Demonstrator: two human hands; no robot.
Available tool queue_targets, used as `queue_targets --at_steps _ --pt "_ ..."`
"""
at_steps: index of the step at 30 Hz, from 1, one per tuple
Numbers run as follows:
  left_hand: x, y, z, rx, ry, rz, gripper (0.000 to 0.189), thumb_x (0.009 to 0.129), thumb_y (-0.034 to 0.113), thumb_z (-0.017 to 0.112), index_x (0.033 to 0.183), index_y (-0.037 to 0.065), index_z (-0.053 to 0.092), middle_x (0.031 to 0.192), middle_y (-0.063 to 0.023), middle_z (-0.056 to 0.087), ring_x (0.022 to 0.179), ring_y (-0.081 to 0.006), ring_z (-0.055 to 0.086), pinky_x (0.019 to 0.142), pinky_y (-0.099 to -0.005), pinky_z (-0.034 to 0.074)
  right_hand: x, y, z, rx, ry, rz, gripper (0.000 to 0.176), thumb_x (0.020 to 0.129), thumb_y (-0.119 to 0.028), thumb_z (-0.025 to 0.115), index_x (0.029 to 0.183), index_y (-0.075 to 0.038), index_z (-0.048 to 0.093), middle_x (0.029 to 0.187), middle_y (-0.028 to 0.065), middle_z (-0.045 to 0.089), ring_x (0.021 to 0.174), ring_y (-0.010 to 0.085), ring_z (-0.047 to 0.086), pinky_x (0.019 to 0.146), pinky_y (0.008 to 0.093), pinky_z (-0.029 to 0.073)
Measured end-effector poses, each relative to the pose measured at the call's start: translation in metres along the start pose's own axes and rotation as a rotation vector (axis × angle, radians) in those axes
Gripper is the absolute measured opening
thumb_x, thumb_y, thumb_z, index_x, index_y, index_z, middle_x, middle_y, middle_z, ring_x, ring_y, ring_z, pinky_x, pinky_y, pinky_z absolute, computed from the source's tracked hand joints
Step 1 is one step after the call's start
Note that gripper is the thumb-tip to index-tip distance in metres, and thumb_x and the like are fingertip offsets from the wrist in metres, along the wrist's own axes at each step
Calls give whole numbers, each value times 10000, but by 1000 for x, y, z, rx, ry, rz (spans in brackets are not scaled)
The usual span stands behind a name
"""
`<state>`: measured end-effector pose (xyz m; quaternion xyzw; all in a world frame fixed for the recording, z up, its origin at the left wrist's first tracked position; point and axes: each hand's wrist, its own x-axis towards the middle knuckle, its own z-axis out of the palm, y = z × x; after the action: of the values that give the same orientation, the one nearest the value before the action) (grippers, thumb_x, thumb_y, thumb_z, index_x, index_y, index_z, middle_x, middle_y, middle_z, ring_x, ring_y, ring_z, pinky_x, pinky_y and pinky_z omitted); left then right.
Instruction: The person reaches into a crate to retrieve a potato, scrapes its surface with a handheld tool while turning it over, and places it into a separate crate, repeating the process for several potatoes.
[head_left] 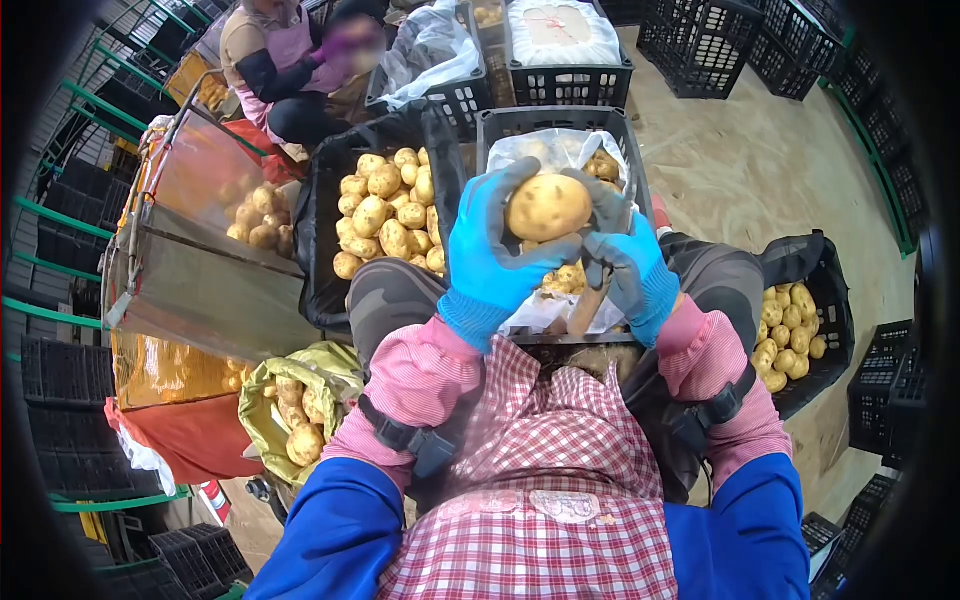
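A large pale-yellow potato (pixel 550 207) is held up over the crate in front of me. My left hand (pixel 495 255), in a blue and grey glove, wraps around its left side and underside. My right hand (pixel 630 262), gloved the same way, has its fingers against the potato's right side. A brown, handle-like tool (pixel 588 305) points down from the right hand; its other end is hidden. Below both hands is a black crate (pixel 492 122) lined with white plastic (pixel 540 146), with potatoes (pixel 602 166) inside, partly covered by the hands.
At left stands a black-lined crate (pixel 318 225) of potatoes; nearer is a yellow-green sack (pixel 258 425) with more. Another crate of potatoes (pixel 790 335) sits beyond my right knee. A co-worker (pixel 275 75) sits at the back left. Covered crates (pixel 570 88) stand ahead.
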<state>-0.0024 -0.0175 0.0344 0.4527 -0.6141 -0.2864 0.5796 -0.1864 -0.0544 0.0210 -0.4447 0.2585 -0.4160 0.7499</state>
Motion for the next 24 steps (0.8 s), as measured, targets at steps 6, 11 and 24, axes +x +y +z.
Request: queue_targets --at_steps 6,11,24 --pt "-3 -13 -2 -376 -196 -365 637 956 321 651 1443 31 362 1252 -120 559 1100 -192 614 839 -292 559 -5 -16 8 -216 196 -79 612 789 9 732 1372 -15 549 1036 66 676 708 93 597 643 204 507" --pt "-3 -97 1 -744 -116 -451 669 1011 573 441 1411 37 425 1243 -119 584 1011 -193 619 814 -328 546 19 25 6 -258 115 -271 623 792 -57 738 1387 -59 554 1166 131 694 901 225 703 800 341 571" --pt "46 22 84 14 -520 -292 497 1012 309 540 1384 -19 512 1010 -109 681 717 -118 608 607 -236 491 -126 -80 -94 -150 680 -601 383 851 -146 704 1198 -7 620 894 113 620 776 211 621 678 351 520"
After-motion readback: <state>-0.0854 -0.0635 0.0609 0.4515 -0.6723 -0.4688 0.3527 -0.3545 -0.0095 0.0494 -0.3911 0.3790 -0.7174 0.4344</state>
